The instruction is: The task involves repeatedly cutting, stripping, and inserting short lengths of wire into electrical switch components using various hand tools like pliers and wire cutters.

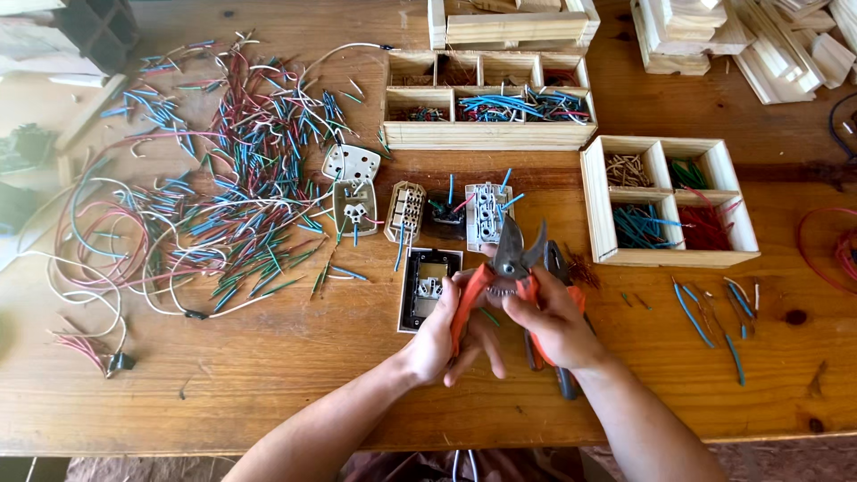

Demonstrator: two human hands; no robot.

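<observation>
- one pair of orange-handled cutters (pixel 504 272), held up over the wooden table (pixel 268 375) by two hands.
- the left hand (pixel 442 335) has its fingers curled around the left orange handle; the right hand (pixel 553 321) is wrapped snugly around the right one.
- the cutters have grey metal blades, short and curved, standing parted at the tips and pointing away from the person; the orange grips are mostly covered by the fingers.
- one black-framed socket plate (pixel 427 287) lies just left of the cutters, partly under the left hand.
- above the cutters sit what look like five small socket parts in a loose row, white, cream and black (pixel 444 212), some with wire stubs sticking out; the count is hard to make sure of from here.
- two wooden sorting trays: a square one with four compartments (pixel 665 201) to the right of the cutters, and a longer one (pixel 486 103) further above them, both holding cut wire pieces.
- one big loose heap of red, blue, green and white wire offcuts (pixel 241 178) well to the left of the cutters.
- a few blue wire bits (pixel 705 317) lie to the right of the cutters.
</observation>
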